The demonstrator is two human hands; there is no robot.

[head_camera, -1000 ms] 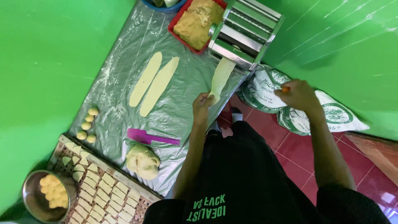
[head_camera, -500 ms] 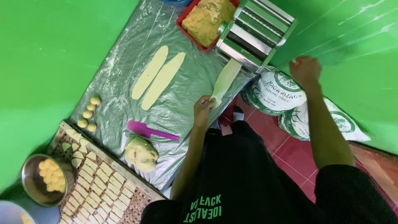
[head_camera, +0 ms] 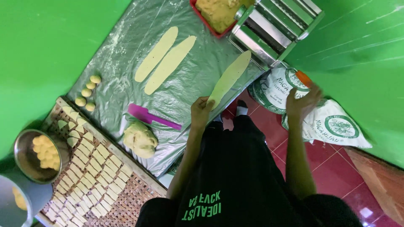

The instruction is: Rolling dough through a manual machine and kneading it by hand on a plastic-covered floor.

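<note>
My left hand point(head_camera: 202, 111) pinches the near end of a long thin yellow dough strip point(head_camera: 229, 77) that comes out of the metal roller machine point(head_camera: 269, 29) at the table's edge. My right hand point(head_camera: 302, 101) is to the right of the machine, fingers curled around the machine's crank handle with its orange knob point(head_camera: 303, 78); the hand is blurred. Two more rolled dough strips point(head_camera: 166, 59) lie side by side on the plastic-covered table point(head_camera: 122, 50).
A red tray of dough point(head_camera: 214, 14) stands beside the machine. A purple spatula point(head_camera: 147, 117), a dough lump point(head_camera: 141, 138) and several small dough balls point(head_camera: 87, 92) lie on the plastic. A woven tray point(head_camera: 126, 197) holds cut pieces, next to a metal bowl point(head_camera: 40, 155). Flour sacks point(head_camera: 328, 122) lie on the red floor.
My right hand has swung down and round with the crank handle. The dough strip has come further out of the machine, with my left hand still at its end.
</note>
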